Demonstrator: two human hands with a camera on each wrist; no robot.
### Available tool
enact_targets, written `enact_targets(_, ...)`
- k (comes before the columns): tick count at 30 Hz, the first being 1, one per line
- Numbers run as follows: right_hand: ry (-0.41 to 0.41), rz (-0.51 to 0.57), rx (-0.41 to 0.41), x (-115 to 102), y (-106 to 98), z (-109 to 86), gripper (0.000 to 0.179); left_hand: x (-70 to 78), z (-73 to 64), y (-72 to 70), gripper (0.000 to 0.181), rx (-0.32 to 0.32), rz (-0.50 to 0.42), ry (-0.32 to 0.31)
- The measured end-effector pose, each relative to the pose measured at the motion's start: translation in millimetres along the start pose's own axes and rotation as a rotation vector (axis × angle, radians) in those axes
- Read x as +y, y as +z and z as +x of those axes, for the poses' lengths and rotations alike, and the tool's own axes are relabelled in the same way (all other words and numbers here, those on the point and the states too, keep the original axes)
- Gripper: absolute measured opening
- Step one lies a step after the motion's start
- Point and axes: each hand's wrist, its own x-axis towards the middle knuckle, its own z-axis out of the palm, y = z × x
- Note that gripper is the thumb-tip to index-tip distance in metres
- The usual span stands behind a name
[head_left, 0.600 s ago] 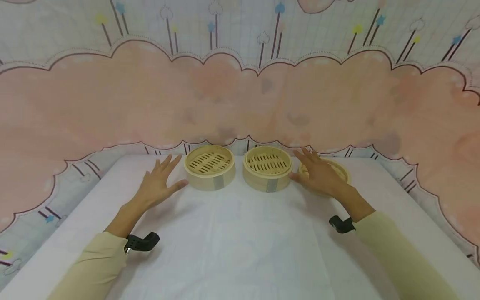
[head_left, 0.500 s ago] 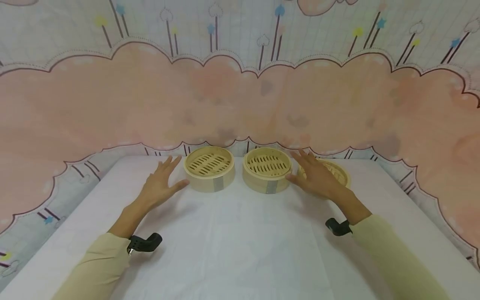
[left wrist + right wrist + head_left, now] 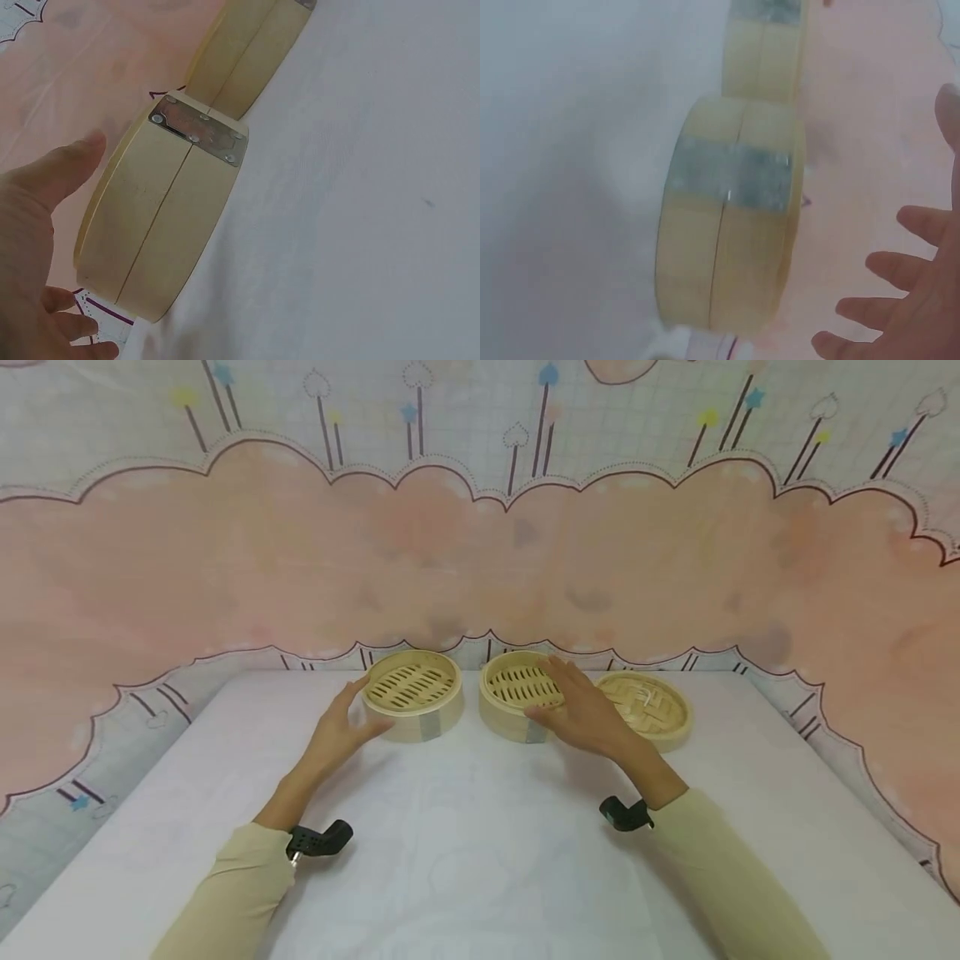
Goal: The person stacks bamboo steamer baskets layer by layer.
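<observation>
A round bamboo steamer basket (image 3: 412, 687) with a slatted base stands at the left on the white table. My left hand (image 3: 333, 739) is at its left side, thumb and fingers spread. In the left wrist view a gap shows between the thumb and that basket's wall (image 3: 150, 202). My right hand (image 3: 588, 714) hovers at the right part of a second steamer basket (image 3: 517, 687), hiding some of it. The right wrist view shows the fingers spread, apart from that basket's side (image 3: 727, 247). Neither hand holds anything.
A woven bamboo steamer lid (image 3: 671, 714) lies at the right, beside the second basket and partly behind the right hand. A patterned cloth backdrop (image 3: 480, 568) rises behind the table (image 3: 480, 860). Each wrist wears a dark camera mount.
My right hand has moved left, from in front of the lid to the second basket, uncovering most of the lid. My left hand has moved slightly right, closer to the left basket.
</observation>
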Motion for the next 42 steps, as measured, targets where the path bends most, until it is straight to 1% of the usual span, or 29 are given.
enact_targets(4,-0.029,0.038,0.024,-6.3,5.3,5.9,0.077,-3.3,7.5,9.1,0.084,0.008,-0.041,0.016)
enact_targets(11,-0.065,0.183,0.049,-16.3,19.9,12.2,0.073,-9.0,17.0,18.2,0.066,0.029,-0.112,0.067)
enact_targets(15,-0.129,0.219,0.075,-23.4,32.2,17.1,0.067,-12.5,17.6,20.2,0.059,0.046,-0.154,0.045)
enact_targets(18,-0.166,0.21,0.086,-27.5,38.5,19.6,0.064,-14.1,17.1,21.0,0.056,0.063,-0.187,0.018)
enact_targets(20,-0.18,0.214,0.093,-30.1,40.9,21.0,0.063,-14.4,17.2,21.2,0.054,0.082,-0.208,0.007)
enact_targets(22,-0.174,0.217,0.09,-32.4,42.5,22.0,0.063,-14.7,17.4,21.3,0.051,0.101,-0.24,-0.008)
enact_targets(28,-0.168,0.227,0.069,-40.9,47.7,26.1,0.063,-16.3,17.0,19.0,0.049,0.134,-0.33,-0.052)
enact_targets(30,-0.172,0.223,0.066,-43.6,50.3,28.3,0.064,-17.3,15.6,17.7,0.049,0.139,-0.341,-0.064)
enact_targets(34,-0.145,0.229,0.049,-48.8,54.2,32.7,0.068,-18.9,11.9,13.4,0.049,0.139,-0.351,-0.075)
enact_targets(37,-0.121,0.23,0.047,-51.5,56.1,36.8,0.068,-18.6,8.8,9.5,0.049,0.127,-0.36,-0.066)
enact_targets(42,-0.139,0.224,0.052,-54.9,59.9,42.9,0.069,-15.5,4.1,2.6,0.05,0.122,-0.376,-0.024)
